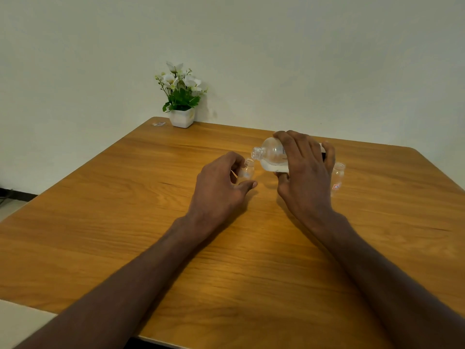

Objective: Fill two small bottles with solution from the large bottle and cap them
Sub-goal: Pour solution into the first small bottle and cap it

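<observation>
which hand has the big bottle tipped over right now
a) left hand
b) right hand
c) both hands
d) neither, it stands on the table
b: the right hand grips the large bottle tilted on its side, its open neck pointing at the small bottle that the left hand steadies on the table.

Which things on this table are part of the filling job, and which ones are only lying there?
Part of the job:
- large bottle, tilted in the right hand
- small bottle, held by the left hand
- second small bottle, standing behind the right hand

Just lying about:
- flower pot
- small wrapper near the pot
</observation>
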Available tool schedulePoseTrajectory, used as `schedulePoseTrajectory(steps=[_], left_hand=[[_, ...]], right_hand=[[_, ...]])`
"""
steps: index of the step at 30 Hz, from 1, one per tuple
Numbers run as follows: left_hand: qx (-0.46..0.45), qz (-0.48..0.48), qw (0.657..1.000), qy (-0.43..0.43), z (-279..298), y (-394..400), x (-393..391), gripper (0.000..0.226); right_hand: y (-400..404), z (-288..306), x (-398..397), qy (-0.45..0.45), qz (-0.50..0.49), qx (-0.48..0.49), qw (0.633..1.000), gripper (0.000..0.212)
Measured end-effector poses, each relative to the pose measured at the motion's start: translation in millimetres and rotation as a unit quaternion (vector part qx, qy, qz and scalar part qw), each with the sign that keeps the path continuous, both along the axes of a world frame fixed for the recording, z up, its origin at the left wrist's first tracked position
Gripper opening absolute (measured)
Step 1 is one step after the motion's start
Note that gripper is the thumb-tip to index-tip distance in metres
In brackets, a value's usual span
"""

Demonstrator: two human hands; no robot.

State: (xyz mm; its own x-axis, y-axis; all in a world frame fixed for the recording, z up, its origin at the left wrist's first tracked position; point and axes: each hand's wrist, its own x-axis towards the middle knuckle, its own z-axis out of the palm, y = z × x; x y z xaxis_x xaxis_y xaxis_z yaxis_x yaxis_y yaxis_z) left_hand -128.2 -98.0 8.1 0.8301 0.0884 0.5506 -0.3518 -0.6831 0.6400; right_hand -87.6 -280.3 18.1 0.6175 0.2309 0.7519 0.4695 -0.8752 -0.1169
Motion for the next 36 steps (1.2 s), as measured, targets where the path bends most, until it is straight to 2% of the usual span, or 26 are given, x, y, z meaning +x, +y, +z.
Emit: schedulePoseTrajectory(steps=[36], left_hand=[[0.015, 0.012, 1.0, 0.002, 0.8, 1.0, -0.4, 0.045]], right_hand=[[-1.5, 0.8, 0.3, 0.007, -0.008, -0.012, 1.0, 0.086]])
